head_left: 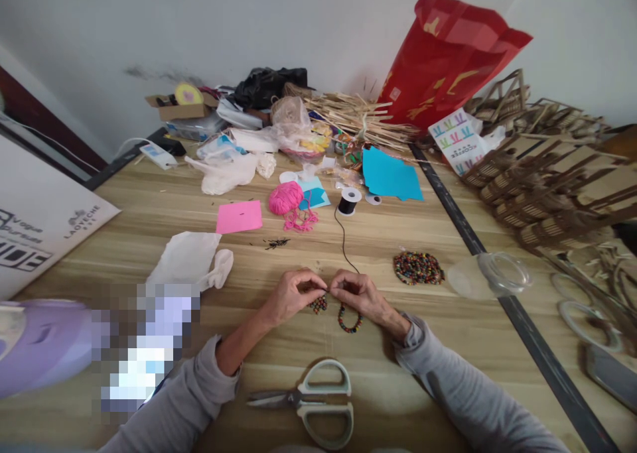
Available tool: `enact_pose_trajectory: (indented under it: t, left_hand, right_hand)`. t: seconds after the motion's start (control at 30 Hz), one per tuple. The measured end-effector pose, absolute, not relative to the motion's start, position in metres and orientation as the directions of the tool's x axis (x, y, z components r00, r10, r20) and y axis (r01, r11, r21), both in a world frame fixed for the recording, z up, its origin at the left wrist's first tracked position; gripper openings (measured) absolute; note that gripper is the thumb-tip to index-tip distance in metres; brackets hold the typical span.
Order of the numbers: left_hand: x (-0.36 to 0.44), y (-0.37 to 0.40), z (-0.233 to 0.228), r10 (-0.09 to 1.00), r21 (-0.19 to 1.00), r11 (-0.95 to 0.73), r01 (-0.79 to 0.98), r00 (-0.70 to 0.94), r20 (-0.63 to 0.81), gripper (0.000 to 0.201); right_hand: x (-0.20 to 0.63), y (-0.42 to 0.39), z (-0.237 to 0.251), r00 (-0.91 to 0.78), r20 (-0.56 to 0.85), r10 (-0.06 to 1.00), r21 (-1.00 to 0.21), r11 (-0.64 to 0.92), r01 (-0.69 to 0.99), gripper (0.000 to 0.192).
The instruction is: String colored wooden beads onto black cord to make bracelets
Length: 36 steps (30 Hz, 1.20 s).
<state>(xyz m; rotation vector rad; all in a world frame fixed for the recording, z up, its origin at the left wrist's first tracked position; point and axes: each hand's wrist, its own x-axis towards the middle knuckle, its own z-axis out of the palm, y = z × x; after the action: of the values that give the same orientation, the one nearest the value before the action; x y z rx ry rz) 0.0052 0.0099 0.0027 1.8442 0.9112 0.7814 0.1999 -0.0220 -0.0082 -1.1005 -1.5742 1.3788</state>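
My left hand (pixel 293 295) and my right hand (pixel 365 297) meet fingertip to fingertip over the table, each pinching the thin black cord. From the right fingers this cord (pixel 344 241) runs up to a spool (pixel 349 201). Below my right hand a curved strand of multicoloured beads (pixel 351 325) lies on the wood. More small beads (pixel 318 303) show under the left fingers, partly hidden by them. Nearer the camera, scissors with pale handles (pixel 324 400) rest with their blades pointing left. A coiled pile of beaded strands (pixel 419 268) lies to the right.
Pink yarn (pixel 286 198), a pink card (pixel 239 216) and short black pieces (pixel 277 243) lie beyond my hands. A clear plastic container (pixel 502 274) and woven baskets (pixel 542 194) stand right. At left are a white bag (pixel 184 259) and a purple object (pixel 50 347).
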Motion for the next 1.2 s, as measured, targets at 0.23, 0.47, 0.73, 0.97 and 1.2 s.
enact_pose_trajectory:
  t: [0.23,0.47,0.73,0.97,1.2]
  left_hand:
    - [0.0045,0.0106,0.0004,0.827,0.911,-0.354,0.212,0.527,0.198,0.006]
    - [0.0047,0.0099,0.0008,0.825,0.917,-0.351,0.192,0.527,0.205,0.004]
    - [0.0051,0.0090,0.0026,0.840,0.922,-0.321,0.216,0.514,0.172,0.002]
    - [0.0054,0.0082,0.0015,0.844,0.925,-0.320,0.205,0.506,0.180,0.001]
    - [0.0057,0.0088,0.0002,0.837,0.919,-0.336,0.204,0.513,0.192,0.004]
  right_hand:
    - [0.2004,-0.0219,-0.0088,-0.340,-0.010,0.940,-0.991,0.035,0.126,0.032]
    - [0.1994,-0.0218,-0.0092,-0.333,0.003,0.943,-0.990,0.050,0.134,0.032]
    - [0.2002,-0.0216,-0.0093,-0.339,-0.009,0.941,-0.988,0.042,0.145,0.032]
    - [0.1993,-0.0214,-0.0103,-0.323,-0.012,0.946,-0.982,0.049,0.180,0.034]
    - [0.2002,-0.0216,-0.0094,-0.352,0.007,0.936,-0.977,0.082,0.197,0.032]
